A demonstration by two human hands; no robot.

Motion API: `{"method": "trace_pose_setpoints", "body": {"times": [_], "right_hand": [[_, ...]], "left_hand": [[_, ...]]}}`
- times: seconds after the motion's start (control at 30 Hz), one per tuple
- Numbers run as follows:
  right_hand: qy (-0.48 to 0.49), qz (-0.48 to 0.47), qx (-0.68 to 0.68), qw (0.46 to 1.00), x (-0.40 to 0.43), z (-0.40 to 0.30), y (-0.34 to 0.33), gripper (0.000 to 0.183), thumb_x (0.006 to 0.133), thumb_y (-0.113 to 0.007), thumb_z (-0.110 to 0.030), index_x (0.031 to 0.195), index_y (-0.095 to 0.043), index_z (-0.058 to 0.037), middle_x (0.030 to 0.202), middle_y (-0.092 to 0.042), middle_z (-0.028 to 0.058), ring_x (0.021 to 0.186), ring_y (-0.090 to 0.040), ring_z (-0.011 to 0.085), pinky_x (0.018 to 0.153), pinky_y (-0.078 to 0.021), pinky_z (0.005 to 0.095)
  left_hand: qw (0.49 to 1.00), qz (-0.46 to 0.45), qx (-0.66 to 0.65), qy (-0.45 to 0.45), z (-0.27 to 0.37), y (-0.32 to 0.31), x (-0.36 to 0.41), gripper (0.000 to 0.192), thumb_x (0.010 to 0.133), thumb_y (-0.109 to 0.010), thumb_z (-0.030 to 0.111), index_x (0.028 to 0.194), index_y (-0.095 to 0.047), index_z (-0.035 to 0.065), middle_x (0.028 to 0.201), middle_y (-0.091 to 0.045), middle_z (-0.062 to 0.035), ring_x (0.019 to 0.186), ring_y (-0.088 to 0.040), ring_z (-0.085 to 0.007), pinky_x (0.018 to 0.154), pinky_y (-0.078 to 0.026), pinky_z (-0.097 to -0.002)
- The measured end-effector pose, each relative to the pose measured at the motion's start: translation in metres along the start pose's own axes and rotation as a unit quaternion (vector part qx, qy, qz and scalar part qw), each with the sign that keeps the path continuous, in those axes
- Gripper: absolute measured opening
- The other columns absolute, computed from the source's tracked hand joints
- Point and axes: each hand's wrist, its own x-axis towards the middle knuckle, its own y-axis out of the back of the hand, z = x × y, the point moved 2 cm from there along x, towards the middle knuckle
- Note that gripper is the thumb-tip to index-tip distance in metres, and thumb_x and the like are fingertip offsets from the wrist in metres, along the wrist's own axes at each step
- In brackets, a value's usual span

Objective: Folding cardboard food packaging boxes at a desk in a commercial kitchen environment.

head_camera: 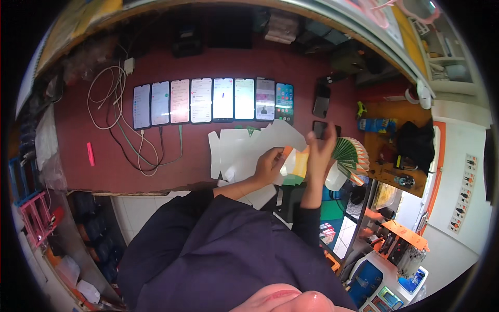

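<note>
My left hand (269, 165) pinches the orange edge of a printed card or paper piece, which lies over large cut sheets of white card (241, 152) at the desk's near edge. My right hand (321, 150) is raised just to the right, fingers apart, with nothing seen in it. Between the hands a yellow and green part of the printed card (298, 167) shows. Beside my right hand lies a fan of green and orange printed cards (347, 154). Beyond the white sheets stands a row of several lit smartphones (223, 100), laid side by side.
Two dark smartphones, one (322, 101) upper right, one (320, 126) partly behind my right hand, lie on the red desktop (78, 171). White charging cables (90, 97) and a pink marker (91, 154) lie left. An orange-brown side table (380, 165) holds a black bag (415, 144).
</note>
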Motion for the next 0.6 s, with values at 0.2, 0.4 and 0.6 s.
{"method": "trace_pose_setpoints", "body": {"times": [0.2, 0.4, 0.6], "right_hand": [[-0.022, -0.047, 0.131, 0.990, -0.091, -0.075, 0.018, 0.053, 0.093, -0.057, -0.012, 0.142, -0.041, -0.0004, 0.140, -0.045, 0.0216, 0.127, -0.046, 0.0348, 0.103, -0.0384, 0.0396], [0.229, -0.030, -0.145, 0.962, -0.105, -0.108, 0.047, 0.043, 0.089, -0.061, -0.007, 0.132, -0.058, -0.0059, 0.108, -0.062, 0.0143, 0.100, -0.062, 0.0281, 0.090, -0.0488, 0.0362], [0.031, 0.072, 0.227, 0.971, -0.127, -0.127, 0.049, 0.027, 0.086, -0.071, -0.002, 0.112, -0.065, 0.0024, 0.089, -0.069, 0.0068, 0.078, -0.064, 0.0115, 0.073, -0.0514, 0.0244]], "left_hand": [[0.932, -0.107, -0.339, 0.073, 0.086, 0.011, -0.008, 0.054, 0.097, -0.046, 0.048, 0.125, -0.049, 0.0023, 0.106, -0.060, -0.0078, 0.105, -0.058, -0.0165, 0.073, -0.054, -0.0306], [0.928, -0.116, -0.327, 0.135, 0.142, 0.037, -0.023, 0.043, 0.089, -0.070, 0.019, 0.121, -0.050, -0.0013, 0.107, -0.062, -0.0068, 0.096, -0.064, -0.0152, 0.073, -0.057, -0.0284], [0.964, -0.095, -0.246, 0.044, 0.152, 0.079, -0.022, 0.019, 0.089, -0.068, 0.010, 0.105, -0.065, 0.0001, 0.094, -0.068, -0.0037, 0.087, -0.065, -0.0110, 0.075, -0.054, -0.0272]]}}
